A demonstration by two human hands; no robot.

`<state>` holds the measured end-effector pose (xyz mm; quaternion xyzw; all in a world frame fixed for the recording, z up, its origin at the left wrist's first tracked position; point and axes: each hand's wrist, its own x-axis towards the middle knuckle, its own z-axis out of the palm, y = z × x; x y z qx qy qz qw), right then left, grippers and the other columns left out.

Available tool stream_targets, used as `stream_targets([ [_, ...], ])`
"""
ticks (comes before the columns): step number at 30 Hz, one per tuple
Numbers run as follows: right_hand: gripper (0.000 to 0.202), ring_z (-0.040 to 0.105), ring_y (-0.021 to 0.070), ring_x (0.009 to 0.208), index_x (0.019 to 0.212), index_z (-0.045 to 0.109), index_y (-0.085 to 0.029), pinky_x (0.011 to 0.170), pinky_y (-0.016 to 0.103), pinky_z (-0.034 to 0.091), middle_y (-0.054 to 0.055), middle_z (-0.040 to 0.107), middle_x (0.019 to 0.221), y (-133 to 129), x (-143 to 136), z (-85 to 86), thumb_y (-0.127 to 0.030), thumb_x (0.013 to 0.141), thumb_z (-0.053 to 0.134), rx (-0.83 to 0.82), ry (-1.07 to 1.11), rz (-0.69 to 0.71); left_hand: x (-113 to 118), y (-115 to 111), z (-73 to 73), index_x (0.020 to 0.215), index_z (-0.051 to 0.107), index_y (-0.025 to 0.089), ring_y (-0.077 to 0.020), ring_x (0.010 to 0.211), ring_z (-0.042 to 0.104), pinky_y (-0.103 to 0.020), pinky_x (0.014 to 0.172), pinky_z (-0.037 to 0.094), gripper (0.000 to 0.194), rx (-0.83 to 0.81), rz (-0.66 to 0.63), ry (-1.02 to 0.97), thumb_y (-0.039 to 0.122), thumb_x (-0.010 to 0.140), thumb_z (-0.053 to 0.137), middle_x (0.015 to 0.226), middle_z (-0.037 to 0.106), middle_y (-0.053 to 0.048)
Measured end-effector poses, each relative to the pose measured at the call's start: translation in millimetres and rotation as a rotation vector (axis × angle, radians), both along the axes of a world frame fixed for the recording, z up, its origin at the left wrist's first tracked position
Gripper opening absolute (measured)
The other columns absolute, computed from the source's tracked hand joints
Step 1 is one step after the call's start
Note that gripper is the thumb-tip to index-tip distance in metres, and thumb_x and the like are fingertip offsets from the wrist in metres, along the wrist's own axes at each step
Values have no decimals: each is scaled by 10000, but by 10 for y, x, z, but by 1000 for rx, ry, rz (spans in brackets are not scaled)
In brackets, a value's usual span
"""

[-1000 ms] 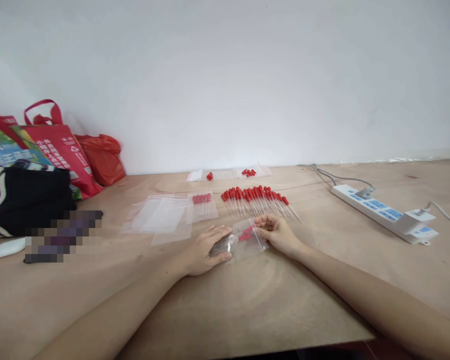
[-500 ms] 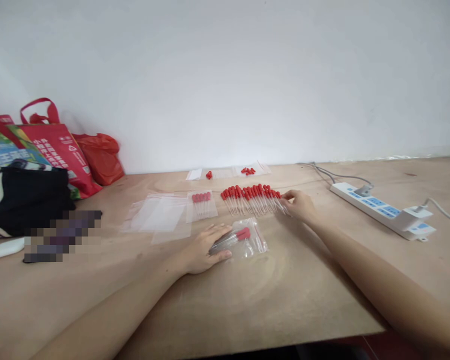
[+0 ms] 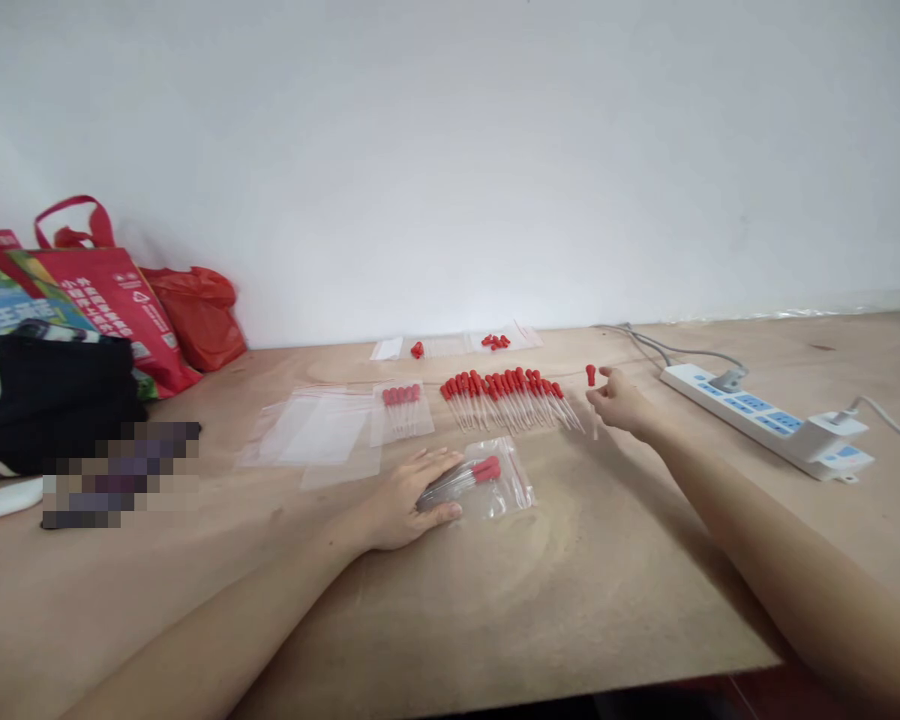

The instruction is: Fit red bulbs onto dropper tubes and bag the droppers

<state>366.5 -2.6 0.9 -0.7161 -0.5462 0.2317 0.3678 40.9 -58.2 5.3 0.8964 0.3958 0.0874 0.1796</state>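
My right hand [image 3: 621,402] pinches a dropper by its clear tube. The dropper's red rubber bulb [image 3: 590,375] points up, and its tube is partly hidden by my fingers. Just left of that hand lies a row of red-bulbed droppers [image 3: 499,398], side by side with tips toward me. My left hand [image 3: 412,500] lies with fingers stretched and thumb apart over the left end of a clear zip bag [image 3: 511,490]. Inside the bag are several droppers [image 3: 486,468], their bulbs to the right and their tubes partly under my hand.
Flat empty zip bags [image 3: 311,430] lie at left, beside a bag of several droppers [image 3: 402,408]. Loose red bulbs [image 3: 496,342] sit on plastic near the wall. A power strip [image 3: 757,415] with cords stands right; shopping bags [image 3: 127,310] and a black cloth bag [image 3: 52,400] are far left.
My right hand has moved right, away from the end of the row, with a dropper now raised in its fingers. My left hand stays on the zip bag.
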Motion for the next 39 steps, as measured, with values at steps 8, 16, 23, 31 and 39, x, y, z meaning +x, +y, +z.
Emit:
stream_targets([
  [8,546,539,103,503,1098,244,-232,493,251,466,-62,536,647,-214,-621,-222,-325,667,566,253,692,152,1,-5,2,1283,339,199,-220,1250,277,-396,1028,241,558,3,-8,-30,448,801,468,1344,358,-53],
  [16,150,584,113,545,877,316,-237,558,265,493,-33,571,606,-349,-865,-196,-244,785,434,120,993,119,2,-7,9,1277,352,184,-221,1242,290,-389,1021,257,560,8,-11,-30,442,796,478,1333,373,-64],
  [23,117,578,102,518,824,359,-231,535,257,485,-20,581,650,-421,-973,-195,-214,767,460,11,1066,190,9,-15,30,1272,359,183,-224,1238,296,-398,1015,263,553,6,-1,-8,435,796,480,1325,384,-72],
  [31,321,510,86,429,778,335,-228,432,228,413,-62,542,618,-484,-1029,-246,-380,652,588,96,854,245,-2,-2,9,1269,363,207,-225,1232,308,-401,1013,269,538,14,-5,-47,431,795,481,1324,388,-58],
  [39,235,524,118,568,758,621,-169,529,252,416,24,594,681,-440,-976,-360,-382,697,545,89,379,451,9,-7,20,1273,357,195,-222,1229,313,-397,1011,270,544,21,-9,-40,419,794,484,1322,389,-67],
])
